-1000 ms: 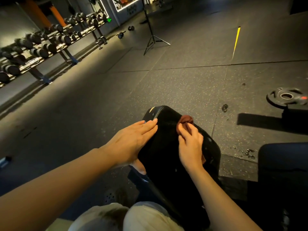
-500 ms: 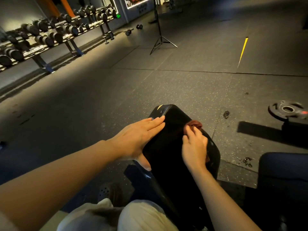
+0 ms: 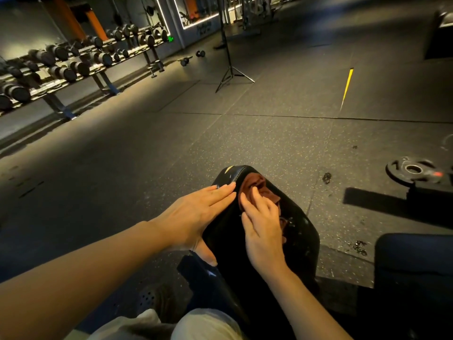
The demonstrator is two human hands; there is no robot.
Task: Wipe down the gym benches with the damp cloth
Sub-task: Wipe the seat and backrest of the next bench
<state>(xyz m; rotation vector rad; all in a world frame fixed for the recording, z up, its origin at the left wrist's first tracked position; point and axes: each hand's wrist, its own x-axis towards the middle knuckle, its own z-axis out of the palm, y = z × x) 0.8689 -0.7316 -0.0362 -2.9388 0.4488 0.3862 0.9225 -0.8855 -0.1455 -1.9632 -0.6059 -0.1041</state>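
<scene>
A black padded bench [image 3: 300,231] stretches away from me at lower centre, its surface shiny and wet. A brown cloth [image 3: 259,187] lies on the far end of the pad. My right hand [image 3: 263,227] presses on the cloth with its fingers spread over it. My left hand [image 3: 196,214] lies flat along the pad's left edge, fingers straight, thumb under the side.
A dumbbell rack [image 3: 61,67] lines the left wall. A tripod stand [image 3: 231,72] and loose dumbbells [image 3: 193,57] stand on the rubber floor ahead. A weight plate [image 3: 414,170] lies at right, and another dark pad [image 3: 414,261] sits at lower right.
My right hand has pushed the cloth forward and left toward the pad's far end. More cloth shows beyond the fingers. My left hand stays on the left edge.
</scene>
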